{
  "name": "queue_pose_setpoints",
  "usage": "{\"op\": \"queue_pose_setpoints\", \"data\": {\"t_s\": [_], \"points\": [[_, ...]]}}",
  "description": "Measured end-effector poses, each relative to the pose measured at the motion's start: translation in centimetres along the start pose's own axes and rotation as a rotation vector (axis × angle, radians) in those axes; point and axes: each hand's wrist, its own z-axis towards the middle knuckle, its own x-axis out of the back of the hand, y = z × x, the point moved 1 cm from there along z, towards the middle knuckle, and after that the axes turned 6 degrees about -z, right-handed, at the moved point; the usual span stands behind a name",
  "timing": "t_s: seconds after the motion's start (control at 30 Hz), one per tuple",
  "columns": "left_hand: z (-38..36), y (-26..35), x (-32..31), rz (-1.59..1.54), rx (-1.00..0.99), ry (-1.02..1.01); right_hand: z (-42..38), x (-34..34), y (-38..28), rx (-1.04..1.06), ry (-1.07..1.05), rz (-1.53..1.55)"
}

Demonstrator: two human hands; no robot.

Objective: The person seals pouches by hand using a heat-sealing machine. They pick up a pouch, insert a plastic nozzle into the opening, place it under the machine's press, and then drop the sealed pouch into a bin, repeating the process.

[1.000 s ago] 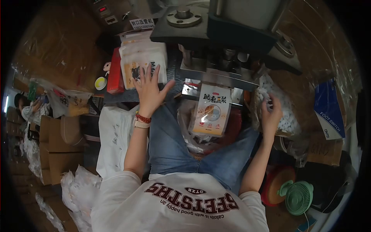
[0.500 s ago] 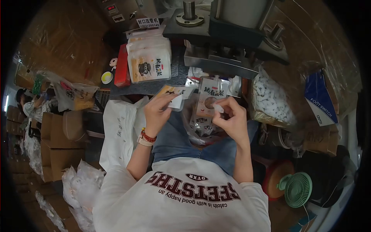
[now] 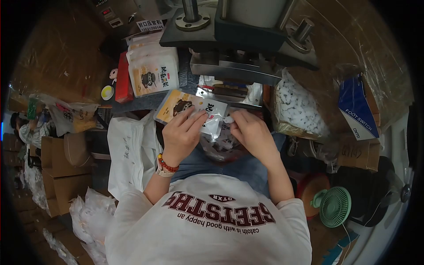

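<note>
My left hand (image 3: 180,134) is closed on a flat printed pouch (image 3: 187,108), yellow and white with a dark pot picture, its fingers lying over the front. At the pouch's right end my right hand (image 3: 252,134) pinches a small white piece (image 3: 229,119), close beside the pouch's edge. Whether the piece touches the pouch is hard to tell. Below both hands a clear plastic bag (image 3: 216,152) with printed pouches rests at my lap. A stack of similar pouches (image 3: 154,73) lies on the dark work surface beyond my left hand.
A metal press (image 3: 236,68) stands in front. At the right are a box of small white pieces (image 3: 300,106), a blue foot-switch box (image 3: 358,108) and a green fan (image 3: 335,206). A red box (image 3: 124,77) borders the stack. At far left a person (image 3: 30,132) is visible.
The pouch in my left hand has shifted towards my right hand and shows more of its front. The pouch formerly near my right hand is gone from there. The view has shifted.
</note>
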Motion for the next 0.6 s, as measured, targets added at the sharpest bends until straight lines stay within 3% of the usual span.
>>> {"op": "queue_pose_setpoints", "data": {"t_s": [0.03,0.1,0.13,0.2,0.33,0.4,0.43,0.5,0.53,0.6], "points": [[0.3,0.2,0.2,0.022,-0.046,-0.060,0.2,0.3,0.0,-0.005,0.002,0.000],[0.7,0.8,0.4,0.042,-0.093,-0.122,0.7,0.7,-0.5,0.115,-0.129,-0.374],[0.8,1.2,0.3,0.025,-0.076,-0.199,0.7,0.2,-0.7,0.110,-0.130,-0.371],[0.5,1.9,-0.3,0.029,-0.076,-0.296,0.4,-0.9,-1.0,0.122,-0.318,-0.600],[0.2,2.2,-1.0,-0.056,0.021,-0.452,0.4,-0.7,-0.4,0.230,-0.259,-0.593],[-0.3,1.1,-1.8,-0.232,0.167,-0.488,0.2,0.2,1.0,0.241,-0.122,-0.304],[-0.6,0.5,-2.2,-0.237,0.169,-0.488,-0.4,0.4,1.6,0.240,-0.127,-0.305],[-1.5,-0.6,-3.3,-0.503,0.254,-0.404,-2.1,0.1,2.7,-0.083,-0.257,0.224],[-1.8,-1.0,-4.0,-0.506,0.255,-0.406,-2.4,-0.3,2.7,-0.086,-0.260,0.224],[-2.7,-1.6,-5.5,-0.895,0.429,-0.408,-3.3,-0.9,2.7,-0.328,-0.242,0.645]]}}
